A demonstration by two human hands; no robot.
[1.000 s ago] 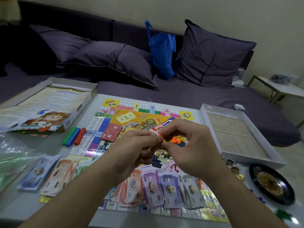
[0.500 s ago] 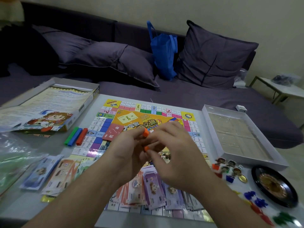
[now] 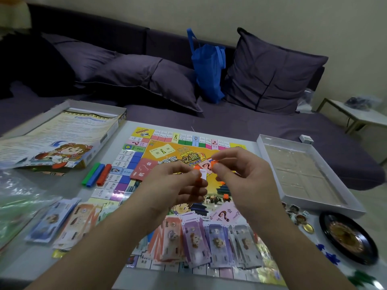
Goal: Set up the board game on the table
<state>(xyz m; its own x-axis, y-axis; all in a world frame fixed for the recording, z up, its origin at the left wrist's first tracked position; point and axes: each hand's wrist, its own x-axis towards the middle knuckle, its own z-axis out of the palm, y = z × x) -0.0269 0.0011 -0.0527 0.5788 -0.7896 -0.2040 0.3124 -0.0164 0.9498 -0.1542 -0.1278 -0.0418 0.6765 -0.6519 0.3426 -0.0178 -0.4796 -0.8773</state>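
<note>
Head view: mid-frame, left hand (image 3: 178,185) and right hand (image 3: 240,174) have drawn apart, each grip pinching a small orange piece (image 3: 213,164); separating pieces continues over the board (image 3: 167,149).

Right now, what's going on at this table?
A person is setting up a board game. Both hands hover over the game board: the left hand pinches a small white-and-orange piece, and the right hand pinches a small orange piece. Play money is fanned along the near edge; green, blue and red sticks lie left of the board.
</note>
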